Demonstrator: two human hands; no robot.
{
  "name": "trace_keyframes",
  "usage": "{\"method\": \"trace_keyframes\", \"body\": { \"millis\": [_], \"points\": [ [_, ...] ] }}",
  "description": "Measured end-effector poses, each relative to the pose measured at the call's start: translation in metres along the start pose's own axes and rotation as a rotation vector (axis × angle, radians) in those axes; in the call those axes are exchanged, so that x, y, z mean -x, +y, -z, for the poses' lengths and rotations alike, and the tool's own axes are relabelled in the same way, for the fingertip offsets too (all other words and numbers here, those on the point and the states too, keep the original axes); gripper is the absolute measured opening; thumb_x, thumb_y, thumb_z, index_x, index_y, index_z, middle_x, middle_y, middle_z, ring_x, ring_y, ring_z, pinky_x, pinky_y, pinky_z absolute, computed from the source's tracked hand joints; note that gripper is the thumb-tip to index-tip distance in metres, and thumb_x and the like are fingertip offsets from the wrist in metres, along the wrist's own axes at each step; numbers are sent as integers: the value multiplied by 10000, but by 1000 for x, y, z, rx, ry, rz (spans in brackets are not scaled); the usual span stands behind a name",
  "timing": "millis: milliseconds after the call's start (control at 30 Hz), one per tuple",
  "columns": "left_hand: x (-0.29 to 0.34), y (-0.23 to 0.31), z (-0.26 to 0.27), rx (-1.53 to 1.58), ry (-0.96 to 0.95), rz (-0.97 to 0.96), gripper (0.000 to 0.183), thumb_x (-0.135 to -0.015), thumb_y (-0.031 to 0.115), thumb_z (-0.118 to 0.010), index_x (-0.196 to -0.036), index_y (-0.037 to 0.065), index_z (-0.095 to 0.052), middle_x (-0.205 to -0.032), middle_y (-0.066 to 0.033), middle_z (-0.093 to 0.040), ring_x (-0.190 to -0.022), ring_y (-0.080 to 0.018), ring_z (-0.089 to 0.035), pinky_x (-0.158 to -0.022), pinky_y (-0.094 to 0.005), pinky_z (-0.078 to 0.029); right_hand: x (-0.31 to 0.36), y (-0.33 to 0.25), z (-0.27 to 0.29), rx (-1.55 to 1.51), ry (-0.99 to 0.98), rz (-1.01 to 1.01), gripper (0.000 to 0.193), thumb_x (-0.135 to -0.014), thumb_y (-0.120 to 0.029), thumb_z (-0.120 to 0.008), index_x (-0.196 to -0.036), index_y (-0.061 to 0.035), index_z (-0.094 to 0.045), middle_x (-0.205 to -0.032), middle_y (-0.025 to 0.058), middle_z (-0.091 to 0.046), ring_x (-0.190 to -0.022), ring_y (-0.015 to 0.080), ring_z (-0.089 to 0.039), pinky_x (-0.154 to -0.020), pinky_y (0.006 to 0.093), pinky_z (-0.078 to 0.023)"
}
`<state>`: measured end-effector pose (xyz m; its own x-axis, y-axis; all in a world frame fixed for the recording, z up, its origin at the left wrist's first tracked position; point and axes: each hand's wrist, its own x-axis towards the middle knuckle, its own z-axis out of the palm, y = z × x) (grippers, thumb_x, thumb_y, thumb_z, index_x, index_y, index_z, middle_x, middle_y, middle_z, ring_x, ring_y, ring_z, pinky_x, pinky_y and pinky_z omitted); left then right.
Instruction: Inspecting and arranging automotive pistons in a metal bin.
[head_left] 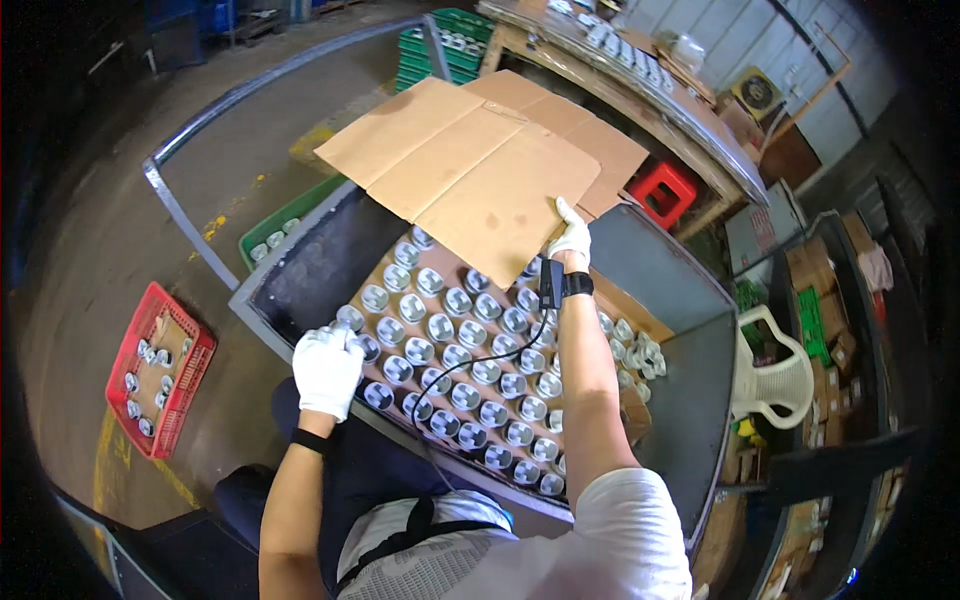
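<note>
My left hand (328,372), in a white glove, is at the left edge of a large metal bin, with its fingers closed on a silver piston (350,317) at the end of a row. My gloved right hand (572,236) grips the near right edge of a brown cardboard sheet (470,165), thumb on top. The sheet is held up over the bin's far part and hides some of what lies below. Under it, many pistons (440,327) stand in slanting rows on a cardboard layer (455,385).
The metal bin (680,270) has dark side walls; loose metal parts (645,355) lie heaped at its right. A red crate (160,370) with pistons stands on the floor at left, a green crate (300,225) beyond the bin. A workbench (640,80), red stool (662,194) and white chair (780,380) surround it.
</note>
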<state>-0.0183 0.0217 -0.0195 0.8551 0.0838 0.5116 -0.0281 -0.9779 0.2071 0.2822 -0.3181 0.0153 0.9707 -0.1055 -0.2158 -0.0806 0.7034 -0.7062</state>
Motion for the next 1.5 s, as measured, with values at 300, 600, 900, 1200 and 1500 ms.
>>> {"method": "trace_keyframes", "body": {
  "millis": [300, 600, 900, 1200, 1500],
  "points": [
    [1, -2, -5, 136, -41, -10, 127, -822, 184, -591, -760, 89, -647, -708, -123, -623, -707, -312, -607, -715, -445, -473, 91, -76, 153, 148, 64, 111, 353, -862, -172, -731, -1173, -19, -661, -1164, 89, -688, -1066, 257, -639, -974, 422, -492],
    [3, -2, 2, 72, -19, -176, 143, -844, 151, -599, -743, 61, -646, -699, -131, -636, -700, -306, -614, -719, -431, -480, 192, -168, 269, 154, 374, 392, 297, -788, -49, -755, -1068, 13, -680, -1022, 132, -703, -901, 290, -680, -870, 423, -557],
    [6, -4, 1, 39, -58, -189, 127, -850, 134, -600, -878, 45, -685, -750, -119, -655, -736, -285, -627, -748, -402, -493, 251, -179, 348, -39, 462, 367, 398, -864, -293, -743, -1138, -21, -647, -1100, 144, -690, -1021, 325, -653, -960, 495, -502],
    [7, -10, 6, -8, -72, -185, 175, -850, 133, -598, -933, 16, -699, -775, -127, -669, -752, -285, -633, -755, -406, -497, 204, -141, 359, -142, 575, 522, 530, -934, -396, -627, -1318, -35, -564, -1287, 158, -614, -1160, 370, -582, -1014, 540, -448],
    [6, -3, 10, 5, -68, -158, 151, -854, 133, -593, -880, 18, -687, -751, -137, -659, -733, -299, -625, -753, -414, -491, 128, -156, 344, -148, 625, 457, 481, -952, -459, -568, -1278, -106, -595, -1236, 120, -645, -1108, 325, -619, -964, 520, -493]
  ]
}}
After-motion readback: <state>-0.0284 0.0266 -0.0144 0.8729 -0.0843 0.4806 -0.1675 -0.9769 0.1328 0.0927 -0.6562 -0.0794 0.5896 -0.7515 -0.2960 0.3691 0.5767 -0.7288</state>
